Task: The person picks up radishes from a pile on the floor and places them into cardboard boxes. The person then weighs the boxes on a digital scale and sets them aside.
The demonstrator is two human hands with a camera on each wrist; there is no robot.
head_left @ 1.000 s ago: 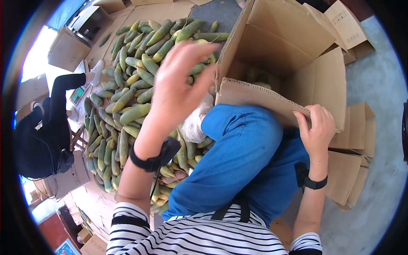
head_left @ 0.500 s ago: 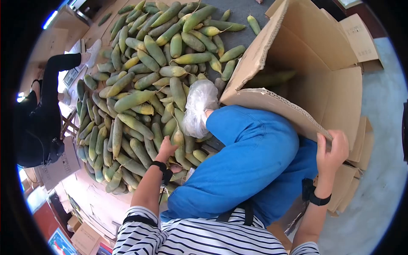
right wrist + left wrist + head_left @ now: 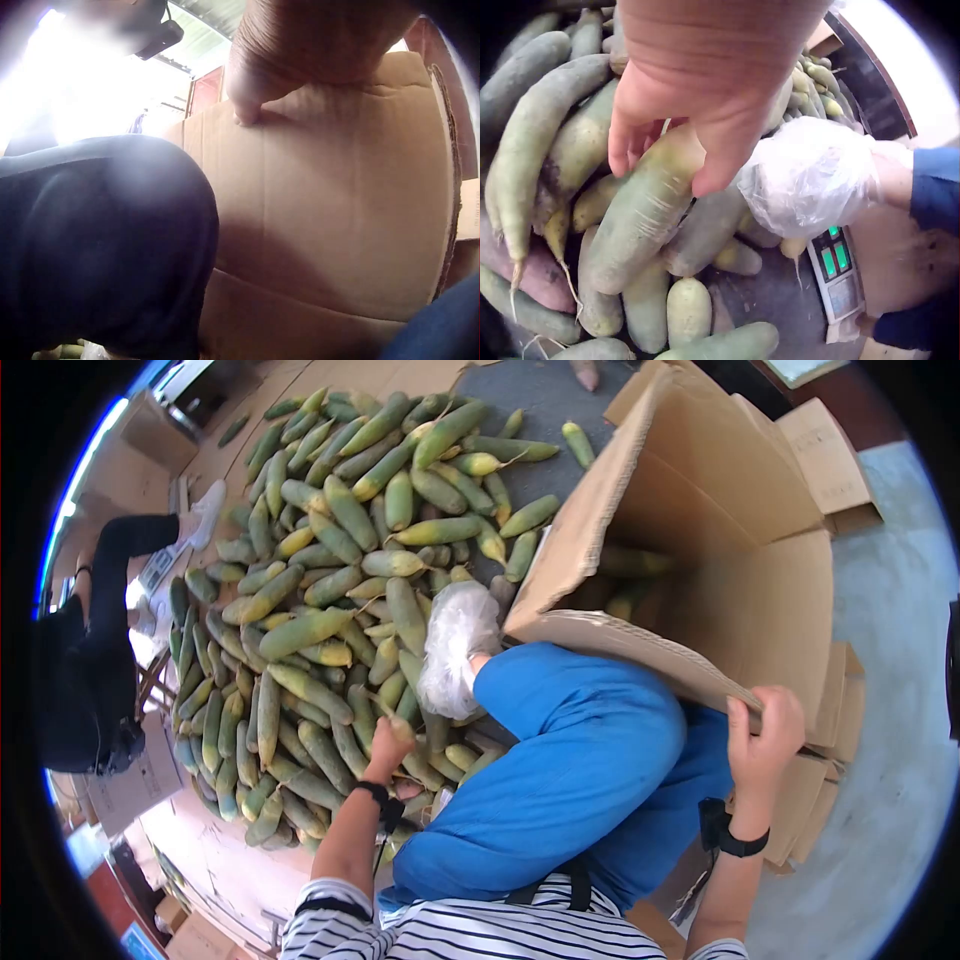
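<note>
My left hand [image 3: 393, 744] is at the near side of a heap of green radishes [image 3: 310, 630]. In the left wrist view, its fingers and thumb grip one end of a thick green radish [image 3: 641, 225]. My right hand [image 3: 768, 732] pinches the near edge of a large open cardboard box [image 3: 730, 600], with the thumb on the outside in the right wrist view [image 3: 315, 187]. A few radishes [image 3: 635, 563] lie in the shadow inside the box.
My foot in a clear plastic bag [image 3: 458, 650] stands between heap and box, beside my bent knee [image 3: 610, 710]. Another person's legs [image 3: 130, 560] and a scale [image 3: 157, 572] are at the left. More cartons [image 3: 825, 460] stand behind the box and at the right.
My left hand has gone from in front of the box down to the heap and now grips a radish. My right hand still holds the box edge, which has shifted a little.
</note>
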